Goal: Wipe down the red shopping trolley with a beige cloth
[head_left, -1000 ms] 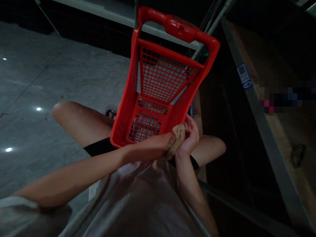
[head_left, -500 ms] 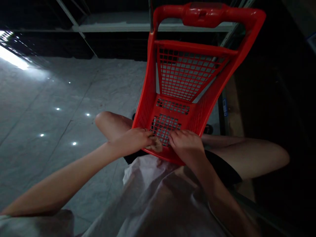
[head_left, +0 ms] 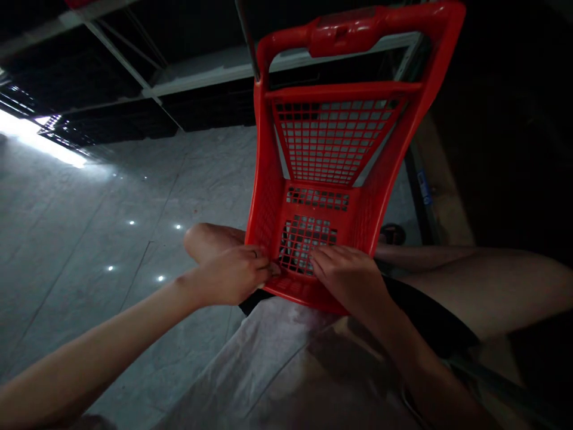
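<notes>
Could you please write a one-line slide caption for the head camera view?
Seated person's left hand and right hand rest on the near rim of a red basket.

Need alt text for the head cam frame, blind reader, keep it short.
Two bare hands grip the near rim of a red plastic shopping basket resting on the person's lap: left hand on the left side, right hand on the right. The basket's handle points away toward dim shelving, above a grey tiled floor.

The basket (head_left: 331, 179) stands on the person's lap, directly ahead of the fingers. The left hand (head_left: 233, 275) grips its near rim left; the right hand (head_left: 349, 278) grips right.
</notes>
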### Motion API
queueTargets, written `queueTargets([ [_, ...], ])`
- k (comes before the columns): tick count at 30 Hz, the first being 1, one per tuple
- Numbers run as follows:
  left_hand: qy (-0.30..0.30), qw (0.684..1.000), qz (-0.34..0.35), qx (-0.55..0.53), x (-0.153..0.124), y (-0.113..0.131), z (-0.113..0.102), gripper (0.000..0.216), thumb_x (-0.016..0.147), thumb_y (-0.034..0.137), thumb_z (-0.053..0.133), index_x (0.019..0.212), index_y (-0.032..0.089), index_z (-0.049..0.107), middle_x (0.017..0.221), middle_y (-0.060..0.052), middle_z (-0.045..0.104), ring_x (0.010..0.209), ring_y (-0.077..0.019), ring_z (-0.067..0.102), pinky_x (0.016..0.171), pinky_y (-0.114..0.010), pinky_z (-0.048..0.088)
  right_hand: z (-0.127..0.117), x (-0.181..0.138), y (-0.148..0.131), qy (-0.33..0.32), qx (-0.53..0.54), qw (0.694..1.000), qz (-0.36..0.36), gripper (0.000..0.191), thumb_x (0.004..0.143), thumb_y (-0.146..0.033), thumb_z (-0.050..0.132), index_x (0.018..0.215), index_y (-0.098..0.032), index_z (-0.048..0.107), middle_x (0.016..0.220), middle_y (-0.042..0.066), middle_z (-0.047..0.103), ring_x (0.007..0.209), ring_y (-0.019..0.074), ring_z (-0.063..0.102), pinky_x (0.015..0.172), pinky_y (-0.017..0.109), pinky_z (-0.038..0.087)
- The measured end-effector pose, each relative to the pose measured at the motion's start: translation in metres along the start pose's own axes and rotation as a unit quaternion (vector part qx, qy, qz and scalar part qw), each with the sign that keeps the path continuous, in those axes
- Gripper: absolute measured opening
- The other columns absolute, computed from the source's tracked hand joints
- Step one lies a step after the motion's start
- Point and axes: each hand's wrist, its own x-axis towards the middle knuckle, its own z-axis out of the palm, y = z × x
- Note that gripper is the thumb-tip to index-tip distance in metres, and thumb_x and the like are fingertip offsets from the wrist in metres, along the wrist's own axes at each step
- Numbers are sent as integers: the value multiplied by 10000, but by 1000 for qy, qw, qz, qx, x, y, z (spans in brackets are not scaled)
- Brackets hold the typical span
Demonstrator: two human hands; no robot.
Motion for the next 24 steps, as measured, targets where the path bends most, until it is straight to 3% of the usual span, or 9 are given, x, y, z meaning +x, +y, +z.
queueTargets([
  [3,-15,999,41,-25,6,-6,-2,189,944,235,567,1035,192,727,991,-65,740,908,-214,655,903,-353,506,-3,-4,3,12,8,1000,12,163,957,-165,586,925,-201,742,893,40,788,789,193,693,745,330,411],
  [6,-35,998,53,-12,24,-42,-18,164,931,207,583,981,204,739,957,-57,739,943,-214,657,957,-350,488,-6,-4,4,-3,7,1000,16,162,926,-138,603,918,-207,748,875,39,781,765,205,699,727,343,430],
  [10,-43,998,4,37,56,-100,-50,240,938,136,568,1043,235,760,1017,-48,760,1035,-202,656,1002,-334,461,-8,-3,7,34,37,999,19,186,911,-133,611,997,-222,749,928,33,800,772,189,721,743,335,474],
  [12,-30,996,-36,81,70,-118,-60,252,953,133,556,1060,232,762,1030,-55,761,1059,-208,653,978,-336,469,-7,-4,10,57,54,997,16,171,915,-139,609,972,-226,744,915,23,800,763,183,727,753,331,490],
  [15,-35,989,-60,129,81,-121,-58,240,969,141,537,1049,196,756,1032,-81,754,1023,-229,662,898,-341,492,-5,-7,14,40,55,998,19,145,916,-162,618,959,-210,748,917,49,801,780,211,738,755,344,510],
  [18,-49,991,-49,117,80,-108,-40,215,953,138,532,1015,171,735,995,-88,743,923,-231,673,837,-348,509,-3,-1,13,-1,79,994,78,289,925,-228,637,1194,-167,721,1100,128,796,929,265,758,814,366,543],
  [21,24,993,-107,52,73,-94,-19,222,901,103,506,990,170,698,952,-75,725,887,-213,668,850,-346,518,1,25,6,-38,199,965,167,551,947,-340,630,1439,-103,556,1312,215,714,1112,316,732,877,397,564],
  [23,131,974,-181,-27,69,-84,-6,258,872,91,467,1023,177,657,941,-56,708,886,-191,663,855,-328,525,7,49,-2,-40,364,911,191,599,977,-379,581,1506,-122,464,1331,206,706,1139,293,728,901,391,575],
  [24,194,954,-215,-75,68,-79,1,274,862,96,453,1051,184,631,944,-44,701,887,-179,660,852,-315,530,11,61,-8,-29,463,866,189,581,986,-369,558,1512,-152,444,1325,180,713,1138,266,730,915,379,578],
])
